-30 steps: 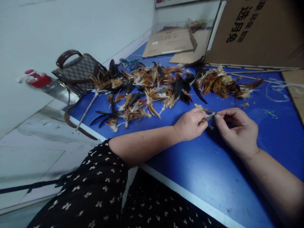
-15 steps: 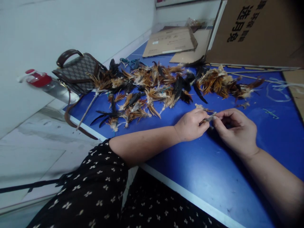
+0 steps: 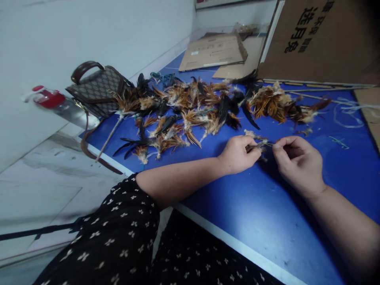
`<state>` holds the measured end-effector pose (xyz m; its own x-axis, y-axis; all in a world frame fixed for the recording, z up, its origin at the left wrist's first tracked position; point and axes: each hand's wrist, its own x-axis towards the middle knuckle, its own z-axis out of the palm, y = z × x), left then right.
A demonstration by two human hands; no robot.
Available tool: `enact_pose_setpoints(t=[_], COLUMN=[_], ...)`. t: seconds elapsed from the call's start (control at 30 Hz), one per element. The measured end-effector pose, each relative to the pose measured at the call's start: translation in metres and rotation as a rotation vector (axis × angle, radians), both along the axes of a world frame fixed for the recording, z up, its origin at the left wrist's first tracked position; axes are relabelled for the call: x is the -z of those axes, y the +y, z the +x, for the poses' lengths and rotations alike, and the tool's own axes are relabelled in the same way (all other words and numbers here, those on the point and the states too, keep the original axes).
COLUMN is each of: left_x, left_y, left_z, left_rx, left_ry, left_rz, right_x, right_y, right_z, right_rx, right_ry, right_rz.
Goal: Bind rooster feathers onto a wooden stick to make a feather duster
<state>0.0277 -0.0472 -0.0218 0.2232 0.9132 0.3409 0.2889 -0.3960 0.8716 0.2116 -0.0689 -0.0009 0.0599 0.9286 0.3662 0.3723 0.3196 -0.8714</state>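
My left hand (image 3: 240,155) is closed around a small bunch of feathers (image 3: 259,146), whose pale quill ends stick out past the thumb. To its right, my right hand (image 3: 300,165) has thumb and forefinger pinched together. A thin pale strand (image 3: 269,144) runs from the bunch to those fingertips; whether it is thread or a quill I cannot tell. Beyond my hands, brown, black and cream feather bundles (image 3: 192,97) lie in loose rows on the blue tabletop (image 3: 237,213). A larger feather clump (image 3: 268,103) sits just past my left hand.
A patterned handbag (image 3: 99,89) and a red-capped bottle (image 3: 56,103) stand at the left, with a stick (image 3: 109,138) leaning near the table edge. Flattened cardboard (image 3: 212,51) lies at the back; a big cardboard box (image 3: 323,43) rises at the right. White string (image 3: 346,113) lies on the table's right.
My right hand has moved slightly right, away from my left. A gap with a thin strand across it now shows between them; the left hand has barely moved.
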Motion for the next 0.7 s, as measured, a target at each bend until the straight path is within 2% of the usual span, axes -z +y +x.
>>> enact_pose_setpoints(t=[0.23,0.47,0.7], left_x=[-0.005,-0.006,-0.003], left_y=[-0.003,-0.003,-0.002], left_z=[0.000,0.000,0.000], left_rx=[0.018,0.057,0.088], left_ry=[-0.001,0.033,0.016], left_rz=[-0.012,0.044,0.061], right_x=[0.005,0.013,0.011], right_y=[0.003,0.005,0.005], right_z=[-0.001,0.005,0.003], right_rx=[0.102,0.282,0.204], right_ry=[-0.004,-0.224,-0.121], right_rz=[0.070,0.152,0.185])
